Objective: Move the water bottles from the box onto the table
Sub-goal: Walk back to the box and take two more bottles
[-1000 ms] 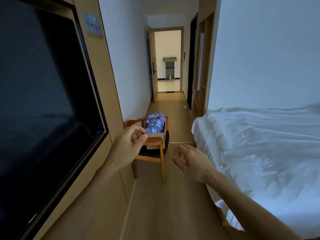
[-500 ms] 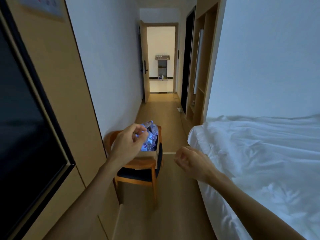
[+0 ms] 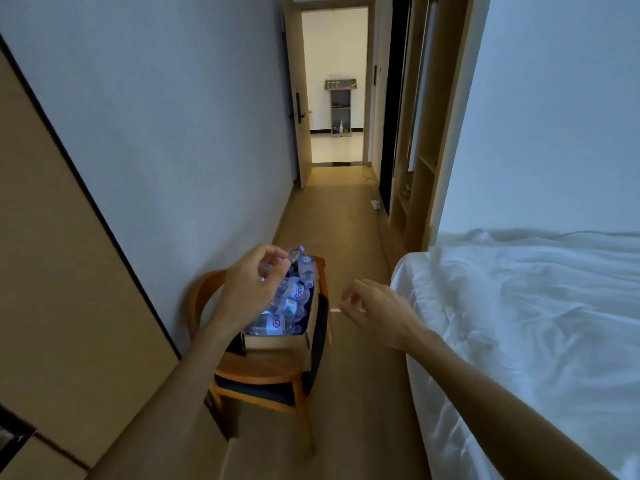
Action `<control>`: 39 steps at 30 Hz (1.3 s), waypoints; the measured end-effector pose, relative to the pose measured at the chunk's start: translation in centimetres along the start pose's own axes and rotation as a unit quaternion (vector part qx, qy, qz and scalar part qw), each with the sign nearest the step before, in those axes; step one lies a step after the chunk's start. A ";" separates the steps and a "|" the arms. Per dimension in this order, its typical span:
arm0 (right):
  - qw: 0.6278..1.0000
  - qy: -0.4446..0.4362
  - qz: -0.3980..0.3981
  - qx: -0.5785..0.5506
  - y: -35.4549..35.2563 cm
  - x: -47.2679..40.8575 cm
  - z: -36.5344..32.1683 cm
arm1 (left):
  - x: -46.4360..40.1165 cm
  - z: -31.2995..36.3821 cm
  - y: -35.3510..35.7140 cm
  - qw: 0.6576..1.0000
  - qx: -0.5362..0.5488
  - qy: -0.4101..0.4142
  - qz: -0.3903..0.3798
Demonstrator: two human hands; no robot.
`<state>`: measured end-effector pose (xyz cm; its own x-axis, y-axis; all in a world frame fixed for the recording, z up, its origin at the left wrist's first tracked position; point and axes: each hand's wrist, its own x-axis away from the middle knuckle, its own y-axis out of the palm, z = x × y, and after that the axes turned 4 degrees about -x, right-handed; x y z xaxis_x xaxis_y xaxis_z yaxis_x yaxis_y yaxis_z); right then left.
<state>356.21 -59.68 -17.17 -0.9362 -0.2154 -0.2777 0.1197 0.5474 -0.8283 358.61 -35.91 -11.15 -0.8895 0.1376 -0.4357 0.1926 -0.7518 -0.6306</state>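
A white bed (image 3: 536, 323) is seen at right, a wooden chair (image 3: 263, 372) against the left wall. On it a cardboard box (image 3: 277, 341) is filled with water bottles (image 3: 294, 296), partly hidden by the left hand (image 3: 249, 289), loosely curled, nothing gripped. The right hand (image 3: 377, 313) is held likewise, empty.

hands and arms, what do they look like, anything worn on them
Both are bare: the left hand and right hand show no gloves, rings or watch, and both forearms run bare to the frame's bottom edge with no sleeve in view.
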 end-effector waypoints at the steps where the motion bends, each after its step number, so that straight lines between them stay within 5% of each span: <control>1: 1.000 -0.006 -0.005 -0.004 -0.1 -1.6 1.4 | -1.4 -0.1 1.0 1.000 0.000 -0.010 0.003; 20: 0.987 -0.019 -0.148 -0.050 5.0 -26.8 19.3 | -20.8 -12.9 15.5 0.984 0.009 -0.177 0.008; 39: 0.965 -0.070 -0.237 -0.087 16.5 -53.6 28.3 | -38.3 -28.2 22.9 0.951 0.045 -0.303 0.034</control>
<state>417.77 -61.99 -29.78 -0.8170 -0.5753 0.0393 -0.3798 0.4855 -0.7874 408.76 -40.17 -27.05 -0.9573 -0.2892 -0.0062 0.2457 -0.8018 -0.5448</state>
